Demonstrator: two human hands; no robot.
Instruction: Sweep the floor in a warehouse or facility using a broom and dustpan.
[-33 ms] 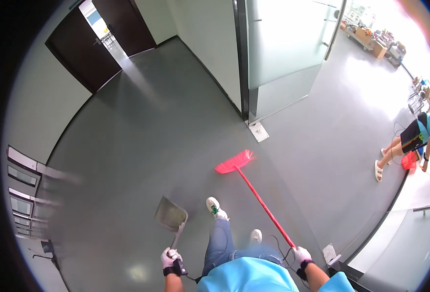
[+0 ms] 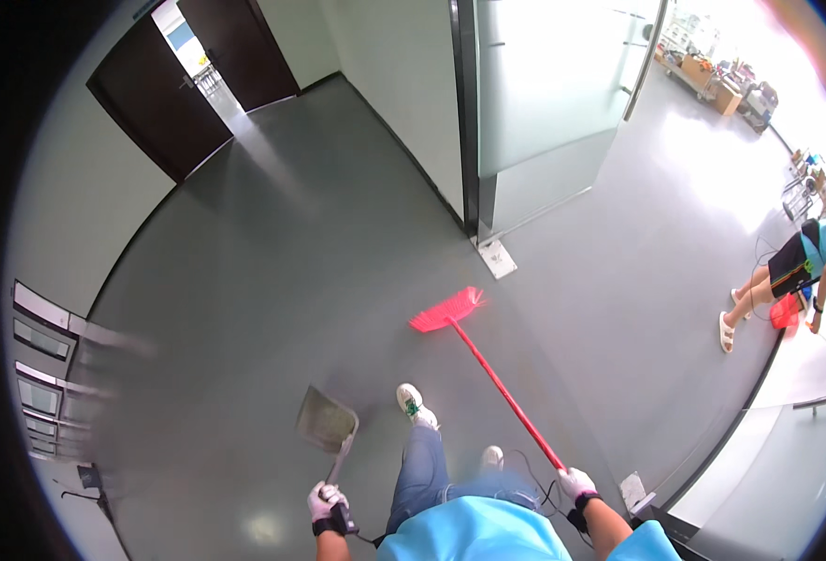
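On a grey floor point(image 2: 244, 271), a red broom point(image 2: 448, 310) slants from the right hand to a head ahead of the person's feet, near the glass door point(image 2: 544, 140); its head sits slightly farther left than a moment earlier. The grey dustpan point(image 2: 327, 419), left of the feet, is a touch lower in view; whether it touches the floor, I cannot tell. The gloved right hand point(image 2: 576, 482) curls its fingers around the broom's handle end; the gloved left hand point(image 2: 327, 501) closes around the dustpan's handle.
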